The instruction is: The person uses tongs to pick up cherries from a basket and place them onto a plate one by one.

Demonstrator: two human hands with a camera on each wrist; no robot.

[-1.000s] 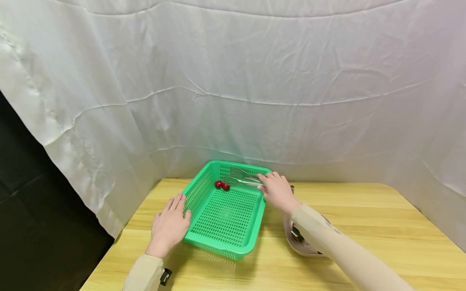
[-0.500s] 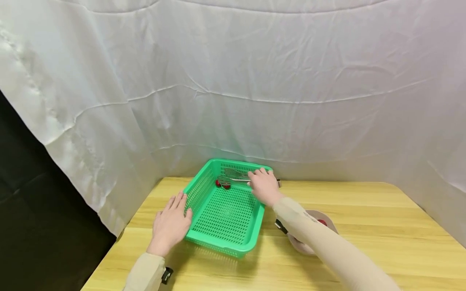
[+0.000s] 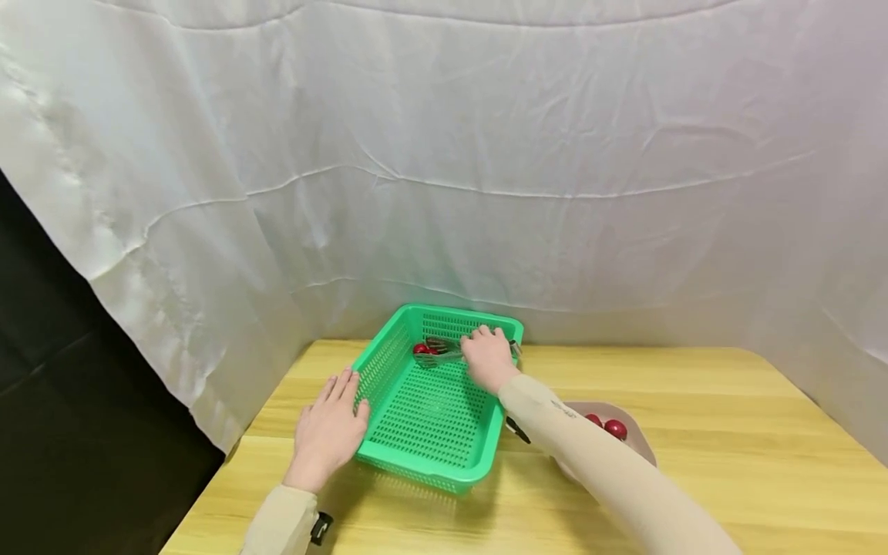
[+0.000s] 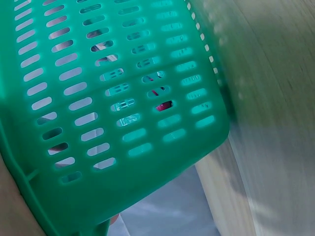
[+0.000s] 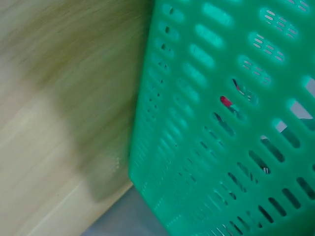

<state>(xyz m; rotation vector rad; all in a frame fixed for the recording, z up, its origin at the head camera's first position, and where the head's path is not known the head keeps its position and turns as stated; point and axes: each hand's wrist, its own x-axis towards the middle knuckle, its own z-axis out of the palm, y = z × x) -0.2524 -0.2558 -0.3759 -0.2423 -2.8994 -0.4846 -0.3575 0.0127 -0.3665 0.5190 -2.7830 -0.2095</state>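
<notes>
My right hand (image 3: 487, 358) reaches over the right rim of the green basket (image 3: 495, 432) and grips a pair of metal food tongs (image 3: 447, 356). Their slotted ends lie at the far left inside the basket, beside small round red fruits (image 3: 420, 349); whether they touch cannot be told. Through the basket's holes a bit of red fruit (image 4: 165, 105) shows in the left wrist view, and red fruit (image 5: 226, 102) in the right wrist view. With fairly straight fingers, my left hand (image 3: 329, 428) rests on the basket's left rim.
A pinkish bowl (image 3: 641, 443) with red fruits (image 3: 615, 429) stands right of the basket, partly behind my right forearm. The wooden table (image 3: 728, 432) ends at a white curtain (image 3: 555, 231) behind and a dark drop on the left.
My right hand has moved left and slightly inward over the basket. The tongs' ends have come down to the red fruits and closer together. My left hand stays put.
</notes>
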